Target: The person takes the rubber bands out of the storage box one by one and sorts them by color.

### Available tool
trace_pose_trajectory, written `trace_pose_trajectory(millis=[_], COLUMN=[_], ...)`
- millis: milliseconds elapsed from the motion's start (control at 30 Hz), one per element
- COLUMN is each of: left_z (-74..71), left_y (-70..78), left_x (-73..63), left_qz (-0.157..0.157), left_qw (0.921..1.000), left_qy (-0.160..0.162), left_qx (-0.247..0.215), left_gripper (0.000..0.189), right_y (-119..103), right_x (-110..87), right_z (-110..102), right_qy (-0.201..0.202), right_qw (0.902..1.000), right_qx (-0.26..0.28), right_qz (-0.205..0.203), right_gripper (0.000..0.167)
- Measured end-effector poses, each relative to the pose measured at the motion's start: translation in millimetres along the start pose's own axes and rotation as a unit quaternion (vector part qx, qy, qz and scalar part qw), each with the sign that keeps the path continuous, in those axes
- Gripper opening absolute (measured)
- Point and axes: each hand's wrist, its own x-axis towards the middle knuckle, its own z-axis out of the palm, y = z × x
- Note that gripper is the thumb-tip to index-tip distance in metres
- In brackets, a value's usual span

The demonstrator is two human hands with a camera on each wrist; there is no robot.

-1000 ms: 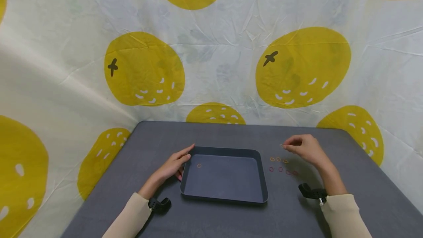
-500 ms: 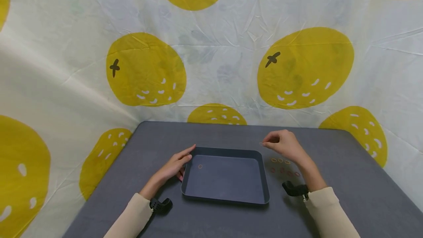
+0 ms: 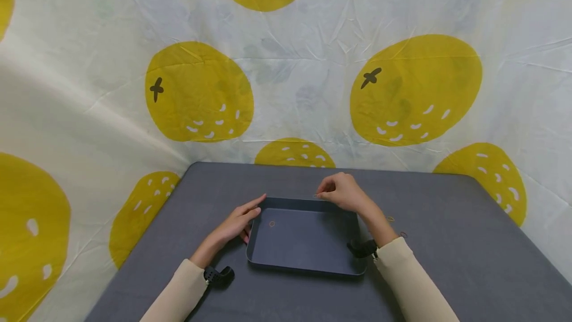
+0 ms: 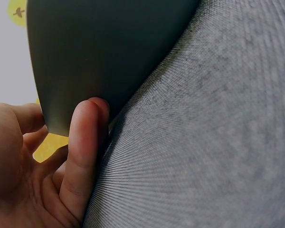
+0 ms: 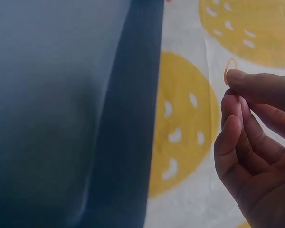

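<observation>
My right hand (image 3: pixel 344 192) pinches a small thin rubber band (image 5: pixel 226 72) between thumb and index finger. It is above the far rim of a dark grey rectangular tray (image 3: pixel 304 272), and in the right wrist view the band stands up from the fingertips as a yellow-orange loop. My left hand (image 3: pixel 236 222) grips the tray's left side near the far corner. In the left wrist view its thumb reaches the rim while another finger (image 4: pixel 83 128) presses the outer wall. One orange rubber band (image 3: pixel 272 223) lies inside the tray, toward the far left.
Right of the tray, a yellow rubber band (image 3: pixel 391 218) and a dark red rubber band (image 3: pixel 403 234) show past the right forearm, which hides the others. The grey table (image 3: pixel 473 247) meets a white curtain (image 3: pixel 304 98) with yellow fruit prints.
My right hand has moved left with the pinched rubber band, from beyond the loose bands to above the tray's far rim. The left hand and the tray stay put.
</observation>
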Motion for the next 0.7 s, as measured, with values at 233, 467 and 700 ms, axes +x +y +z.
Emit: trace_pose_trajectory(millis=[233, 467, 700], left_z=[-0.1, 0.2, -0.4], left_y=[0.1, -0.6, 0.1], left_x=[1.5, 1.7, 1.6], left_qz=[-0.005, -0.018, -0.017], left_qw=[1.0, 0.9998, 0.9998], left_qy=[0.002, 0.012, 0.011], left_qx=[-0.004, -0.001, 0.0], left_gripper=[0.055, 0.053, 0.055], right_y=[-11, -16, -16], right_x=[17.9, 27.7, 36.7], right_z=[27, 56, 79], right_qy=[-0.043, -0.074, -0.087], right_qw=[0.9988, 0.9967, 0.9952], right_qx=[0.006, 0.008, -0.006], right_qz=[-0.024, -0.031, -0.043], right_gripper=[0.008, 0.009, 0.008])
